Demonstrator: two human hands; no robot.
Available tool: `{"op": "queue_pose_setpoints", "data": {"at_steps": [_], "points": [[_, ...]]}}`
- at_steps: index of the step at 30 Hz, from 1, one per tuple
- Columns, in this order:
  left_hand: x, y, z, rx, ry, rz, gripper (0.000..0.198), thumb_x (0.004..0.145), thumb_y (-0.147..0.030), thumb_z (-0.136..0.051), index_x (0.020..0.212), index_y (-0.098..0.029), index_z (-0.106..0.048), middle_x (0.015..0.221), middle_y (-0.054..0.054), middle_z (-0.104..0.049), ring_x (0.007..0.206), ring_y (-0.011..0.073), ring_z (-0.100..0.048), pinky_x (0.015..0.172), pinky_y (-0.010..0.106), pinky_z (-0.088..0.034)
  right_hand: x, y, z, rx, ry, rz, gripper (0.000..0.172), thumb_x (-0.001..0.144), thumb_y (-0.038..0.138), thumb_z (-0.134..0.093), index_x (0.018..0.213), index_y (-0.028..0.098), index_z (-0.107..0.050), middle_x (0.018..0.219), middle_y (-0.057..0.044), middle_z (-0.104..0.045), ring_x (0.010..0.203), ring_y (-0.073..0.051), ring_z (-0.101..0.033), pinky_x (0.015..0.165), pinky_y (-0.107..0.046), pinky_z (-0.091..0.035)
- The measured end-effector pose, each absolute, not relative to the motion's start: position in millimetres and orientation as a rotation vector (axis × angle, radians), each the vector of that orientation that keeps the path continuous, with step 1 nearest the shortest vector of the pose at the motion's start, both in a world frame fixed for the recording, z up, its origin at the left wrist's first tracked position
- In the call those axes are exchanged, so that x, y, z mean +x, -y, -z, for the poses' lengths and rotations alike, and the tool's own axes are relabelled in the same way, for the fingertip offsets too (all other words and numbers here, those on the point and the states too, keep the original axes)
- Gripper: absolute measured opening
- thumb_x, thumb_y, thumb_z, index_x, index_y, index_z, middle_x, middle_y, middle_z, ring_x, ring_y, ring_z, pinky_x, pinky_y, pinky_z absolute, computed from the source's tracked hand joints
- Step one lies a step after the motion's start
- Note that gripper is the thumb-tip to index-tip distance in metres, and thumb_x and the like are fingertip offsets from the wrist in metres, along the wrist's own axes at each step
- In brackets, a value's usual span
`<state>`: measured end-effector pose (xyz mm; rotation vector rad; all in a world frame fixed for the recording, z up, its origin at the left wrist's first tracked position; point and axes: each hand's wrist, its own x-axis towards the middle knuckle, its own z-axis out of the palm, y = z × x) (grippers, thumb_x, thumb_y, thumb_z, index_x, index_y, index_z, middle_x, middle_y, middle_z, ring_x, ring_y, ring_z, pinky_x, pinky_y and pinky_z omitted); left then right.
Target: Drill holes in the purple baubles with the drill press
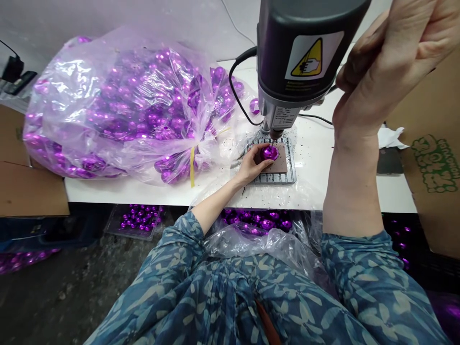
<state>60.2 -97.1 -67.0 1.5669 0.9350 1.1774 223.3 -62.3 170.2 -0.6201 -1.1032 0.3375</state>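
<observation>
My left hand (252,165) has its thumb and fingers closed around a shiny purple faceted ball (270,154). The ball rests on a brown board (281,166) over the slotted metal base (291,175) of a small drill press (309,17). From the chuck, a thin bit (272,142) points down and meets the top of the ball; how deep it goes I cannot tell. High on the right, beside the motor housing, my right hand (390,62) is curled closed. Whatever its fingers grip is hidden behind them.
A large clear bag of purple balls (118,100) fills the table's left side. Dark shavings dot the white table (309,191). Below its edge sit an open bag of balls (258,219) and a clear tray (134,221). Cardboard boxes (427,120) flank both sides.
</observation>
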Motion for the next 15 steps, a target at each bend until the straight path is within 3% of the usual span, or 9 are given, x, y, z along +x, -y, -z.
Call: {"op": "queue_pose_setpoints", "data": {"at_steps": [3,7,11,15], "points": [[62.7,95.5,70.8,1.552,-0.942,-1.179,0.064,0.083,-0.054,-0.093,0.133,-0.025,-0.066,0.133,0.011,-0.074,0.129,0.0309,-0.069,0.121,0.052,-0.051,222.9,66.6,-169.3,-0.607,1.069,-0.355,0.07,0.06,0.079,-0.06,0.065,0.018,-0.025,0.047,0.008,-0.024,0.039,0.003,-0.032,0.043,-0.019,-0.015],[63.7,96.1,70.5,1.555,-0.93,-1.191,0.062,0.085,-0.053,-0.092,0.133,-0.024,-0.065,0.134,0.012,-0.073,0.128,0.031,-0.071,0.118,0.052,-0.055,219.5,77.1,-159.7,-0.544,1.032,-0.305,0.066,0.072,0.071,-0.064,0.063,0.015,-0.03,0.045,0.008,-0.03,0.039,0.004,-0.028,0.046,-0.019,-0.016],[63.1,98.3,66.2,1.542,-0.902,-1.179,0.059,0.087,-0.052,-0.091,0.132,-0.024,-0.064,0.135,0.012,-0.073,0.129,0.0318,-0.071,0.117,0.052,-0.056,214.9,87.9,-139.0,-0.478,0.985,-0.218,0.065,0.083,0.064,-0.063,0.058,0.012,-0.034,0.045,0.007,-0.013,0.039,0.005,-0.027,0.049,-0.015,-0.025],[62.5,98.5,66.2,1.551,-0.93,-1.173,0.061,0.086,-0.052,-0.093,0.133,-0.025,-0.065,0.136,0.012,-0.072,0.129,0.0316,-0.071,0.118,0.051,-0.056,214.2,93.5,-120.8,-0.433,0.956,-0.172,0.071,0.09,0.058,-0.067,0.055,0.011,-0.027,0.05,0.004,-0.003,0.041,0.003,-0.031,0.048,-0.016,-0.025]]}}
